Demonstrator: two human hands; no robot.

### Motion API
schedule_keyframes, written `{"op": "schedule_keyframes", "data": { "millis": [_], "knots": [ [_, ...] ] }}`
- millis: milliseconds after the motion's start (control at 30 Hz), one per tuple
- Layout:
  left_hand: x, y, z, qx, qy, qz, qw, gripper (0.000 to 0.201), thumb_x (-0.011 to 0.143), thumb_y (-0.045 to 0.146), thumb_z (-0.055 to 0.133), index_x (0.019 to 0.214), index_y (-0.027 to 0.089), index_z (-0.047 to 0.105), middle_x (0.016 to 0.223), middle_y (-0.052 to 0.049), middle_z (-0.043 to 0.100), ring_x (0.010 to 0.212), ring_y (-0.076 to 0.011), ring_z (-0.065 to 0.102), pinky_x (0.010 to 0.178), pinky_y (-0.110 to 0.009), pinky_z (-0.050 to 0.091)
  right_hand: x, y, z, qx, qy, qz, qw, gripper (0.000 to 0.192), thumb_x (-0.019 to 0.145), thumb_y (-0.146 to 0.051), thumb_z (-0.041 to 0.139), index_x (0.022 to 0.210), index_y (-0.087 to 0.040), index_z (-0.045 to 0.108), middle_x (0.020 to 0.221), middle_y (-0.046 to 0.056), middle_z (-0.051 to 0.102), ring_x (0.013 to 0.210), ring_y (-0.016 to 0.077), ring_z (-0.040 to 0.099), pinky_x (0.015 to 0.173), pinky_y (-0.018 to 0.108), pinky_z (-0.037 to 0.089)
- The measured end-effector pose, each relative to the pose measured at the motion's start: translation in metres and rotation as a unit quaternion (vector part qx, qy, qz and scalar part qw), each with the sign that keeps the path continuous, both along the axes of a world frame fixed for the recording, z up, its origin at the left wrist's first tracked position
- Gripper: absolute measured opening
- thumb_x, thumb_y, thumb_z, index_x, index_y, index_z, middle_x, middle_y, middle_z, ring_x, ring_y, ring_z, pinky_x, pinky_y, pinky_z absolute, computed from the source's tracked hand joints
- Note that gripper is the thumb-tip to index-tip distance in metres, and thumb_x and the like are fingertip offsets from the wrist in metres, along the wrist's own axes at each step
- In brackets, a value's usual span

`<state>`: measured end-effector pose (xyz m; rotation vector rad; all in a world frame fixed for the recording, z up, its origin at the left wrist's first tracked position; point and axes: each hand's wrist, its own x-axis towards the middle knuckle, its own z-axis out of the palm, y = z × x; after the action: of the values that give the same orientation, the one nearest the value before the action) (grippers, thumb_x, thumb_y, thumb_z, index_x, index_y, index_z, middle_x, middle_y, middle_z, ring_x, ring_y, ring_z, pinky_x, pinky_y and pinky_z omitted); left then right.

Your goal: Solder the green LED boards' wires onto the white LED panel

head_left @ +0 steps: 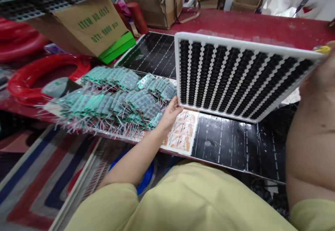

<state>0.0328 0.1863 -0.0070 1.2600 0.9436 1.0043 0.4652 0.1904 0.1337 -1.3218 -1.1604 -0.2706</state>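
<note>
Red tabletop (261,24), cluttered. Left hand (170,114) and right hand (320,70) fingers closed on white tray (243,75) edges; looks stiff, light; grip opposite rims.

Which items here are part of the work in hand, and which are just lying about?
In hand: white tray of black parts, held by left hand and right hand; black sheet beneath.
Lying about: green circuit boards, cardboard box, red hoop.
</note>
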Motion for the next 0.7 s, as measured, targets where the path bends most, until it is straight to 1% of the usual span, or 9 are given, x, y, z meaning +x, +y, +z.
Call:
{"op": "schedule_keyframes", "data": {
  "millis": [33,100,233,300,400,500,600,667,700],
  "knots": [
    [0.001,-0.001,0.003,-0.015,-0.008,0.005,1.000,0.082,0.069,0.045,0.073,0.141,0.020,0.044,0.148,-0.013,0.049,0.133,-0.0252,0.050,0.116,-0.042,0.036,-0.006,-0.001,0.000,0.023,0.039,-0.034,0.998,0.052,0.097,-0.052,0.025,0.098,-0.008,0.053,0.092,0.005,0.055,0.098,0.0194,0.060,0.084,0.040,0.043],
    [0.005,-0.003,0.009,-0.028,-0.014,0.022,0.999,0.083,0.066,0.042,0.074,0.140,0.019,0.044,0.144,-0.013,0.053,0.130,-0.0249,0.052,0.116,-0.042,0.037,-0.016,-0.004,0.000,0.044,0.061,-0.051,0.996,0.038,0.096,-0.052,0.038,0.086,-0.017,0.047,0.085,0.003,0.053,0.091,0.0170,0.060,0.084,0.037,0.045],
    [0.014,-0.011,0.011,-0.024,-0.014,0.059,0.998,0.079,0.066,0.040,0.074,0.138,0.019,0.047,0.145,-0.012,0.051,0.133,-0.0246,0.050,0.117,-0.043,0.035,-0.017,-0.014,0.005,0.053,0.046,-0.046,0.996,0.036,0.091,-0.056,0.050,0.079,-0.025,0.037,0.081,0.002,0.049,0.085,0.0170,0.059,0.087,0.038,0.046],
    [0.020,-0.015,0.008,-0.025,-0.013,0.066,0.997,0.073,0.068,0.037,0.071,0.135,0.019,0.049,0.144,-0.012,0.052,0.132,-0.0245,0.050,0.116,-0.043,0.036,-0.012,-0.019,0.007,0.062,0.048,-0.045,0.996,0.038,0.088,-0.059,0.052,0.079,-0.025,0.038,0.081,0.002,0.048,0.083,0.0169,0.059,0.086,0.038,0.046],
    [0.028,-0.016,0.007,-0.038,-0.023,0.065,0.997,0.073,0.066,0.035,0.071,0.133,0.017,0.050,0.138,-0.013,0.058,0.127,-0.0253,0.054,0.114,-0.044,0.039,-0.005,-0.026,0.007,0.092,0.045,-0.057,0.993,0.039,0.086,-0.062,0.053,0.079,-0.026,0.038,0.077,0.001,0.045,0.082,0.0169,0.057,0.085,0.037,0.045],
    [0.030,-0.011,0.009,-0.039,-0.027,0.024,0.999,0.075,0.065,0.036,0.071,0.134,0.015,0.049,0.137,-0.013,0.059,0.126,-0.0253,0.055,0.116,-0.043,0.036,0.004,-0.026,0.003,0.093,0.022,-0.067,0.993,0.043,0.085,-0.067,0.050,0.078,-0.027,0.037,0.077,0.002,0.043,0.082,0.0180,0.058,0.084,0.038,0.046],
    [0.022,-0.009,0.011,-0.026,0.007,-0.014,1.000,0.076,0.069,0.037,0.069,0.138,0.016,0.048,0.144,-0.013,0.053,0.133,-0.0270,0.050,0.118,-0.045,0.033,0.011,-0.021,0.001,0.079,-0.012,-0.056,0.995,0.048,0.084,-0.072,0.046,0.082,-0.025,0.037,0.080,0.002,0.045,0.075,0.0194,0.062,0.074,0.040,0.048],
    [0.015,-0.012,0.011,0.010,0.061,-0.004,0.998,0.076,0.073,0.040,0.067,0.142,0.018,0.044,0.150,-0.013,0.046,0.140,-0.0287,0.043,0.119,-0.048,0.032,0.011,-0.023,0.005,0.071,-0.047,-0.050,0.995,0.049,0.085,-0.072,0.047,0.088,-0.024,0.037,0.081,0.002,0.047,0.066,0.0197,0.062,0.064,0.039,0.048],
    [0.013,-0.016,0.011,0.049,0.099,0.010,0.994,0.075,0.076,0.040,0.065,0.144,0.019,0.042,0.153,-0.013,0.042,0.143,-0.0293,0.039,0.120,-0.049,0.031,0.009,-0.025,0.008,0.064,-0.072,-0.049,0.994,0.048,0.085,-0.071,0.049,0.092,-0.024,0.038,0.081,0.002,0.047,0.064,0.0202,0.062,0.062,0.039,0.049]
  ]
}}
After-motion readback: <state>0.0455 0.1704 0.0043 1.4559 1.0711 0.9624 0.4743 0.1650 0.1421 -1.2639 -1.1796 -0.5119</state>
